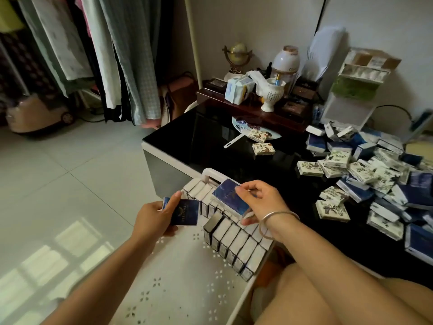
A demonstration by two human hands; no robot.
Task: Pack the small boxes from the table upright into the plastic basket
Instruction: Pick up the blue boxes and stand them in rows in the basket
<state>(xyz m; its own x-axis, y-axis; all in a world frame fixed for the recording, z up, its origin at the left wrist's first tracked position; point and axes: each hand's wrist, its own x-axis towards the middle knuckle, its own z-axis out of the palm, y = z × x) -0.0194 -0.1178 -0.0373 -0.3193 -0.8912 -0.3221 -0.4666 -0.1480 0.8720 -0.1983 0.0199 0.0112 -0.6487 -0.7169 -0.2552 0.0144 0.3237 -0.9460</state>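
Observation:
A white plastic basket (187,273) with flower-shaped holes stands in front of me, below the table's edge. Two rows of small boxes (236,247) stand upright along its right and far sides. My left hand (154,219) grips a dark blue box (185,212) over the basket's left part. My right hand (260,202), with a metal bangle on its wrist, holds another blue box (228,199) tilted above the upright rows. A big heap of blue and white patterned boxes (370,179) lies on the black table (210,141) to the right.
Two loose patterned boxes (262,148) and a hand fan (243,127) lie mid-table. A vase, cup, globe and tissue packs crowd the table's far end on a dark wooden tray (234,102). Clothes hang at the left over tiled floor. My knee (328,299) is bottom right.

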